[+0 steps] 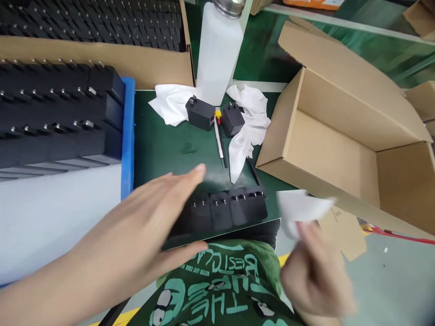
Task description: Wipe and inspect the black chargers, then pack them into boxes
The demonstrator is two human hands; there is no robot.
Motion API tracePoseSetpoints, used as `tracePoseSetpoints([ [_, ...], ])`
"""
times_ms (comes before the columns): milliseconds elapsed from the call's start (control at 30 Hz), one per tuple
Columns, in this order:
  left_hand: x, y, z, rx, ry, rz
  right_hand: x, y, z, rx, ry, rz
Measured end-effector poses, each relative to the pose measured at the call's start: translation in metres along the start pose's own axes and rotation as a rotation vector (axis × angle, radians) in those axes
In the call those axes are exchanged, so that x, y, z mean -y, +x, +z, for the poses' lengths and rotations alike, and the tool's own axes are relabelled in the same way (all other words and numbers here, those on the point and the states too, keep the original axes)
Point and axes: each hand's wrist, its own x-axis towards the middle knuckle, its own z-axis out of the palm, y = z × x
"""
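Note:
My left hand [142, 222] reaches over the near left end of a row of black power adapters [220, 210]. Its thumb and fingers are apart with nothing between them, and it partly hides the row. The adapters stand side by side along the table's front edge, metal prongs upward. A small white cloth [302, 208] is pinched in my right hand [316, 271], just off the table's edge at the right. Motion blurs both that hand and the cloth.
A blue tray [128, 136] of adapters stands left, with a carton [163, 63] of more behind it. A white bottle [219, 54], crumpled white cloths [249, 117], two loose adapters [200, 113] and a pen-like tool [219, 140] lie mid-table. An open cardboard box [336, 158] is at right.

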Motion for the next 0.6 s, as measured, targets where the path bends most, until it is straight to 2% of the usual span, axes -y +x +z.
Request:
tracePoseSetpoints([
  [100, -0.018, 0.03, 0.01, 0.062, 0.007, 0.132, 0.009, -0.005, 0.029, 0.067, 0.063, -0.045],
  [167, -0.026, 0.043, 0.015, 0.109, -0.022, 0.157, 0.016, -0.001, 0.043, 0.121, 0.081, -0.098],
  [233, -0.029, 0.047, 0.018, 0.145, -0.072, 0.144, 0.021, 0.004, 0.05, 0.118, 0.067, -0.139],
  [400, -0.027, 0.043, 0.023, 0.159, -0.131, 0.092, 0.03, 0.01, 0.054, 0.14, 0.08, -0.218],
  [500, -0.027, 0.047, 0.023, 0.219, -0.179, 0.108, 0.032, 0.022, 0.052, 0.197, 0.228, -0.285],
  [533, -0.026, 0.048, 0.02, 0.238, -0.185, 0.121, 0.029, 0.027, 0.048, 0.241, 0.322, -0.292],
  [600, -0.024, 0.043, 0.006, 0.238, -0.162, 0.128, 0.017, 0.039, 0.032, 0.42, 0.533, -0.258],
])
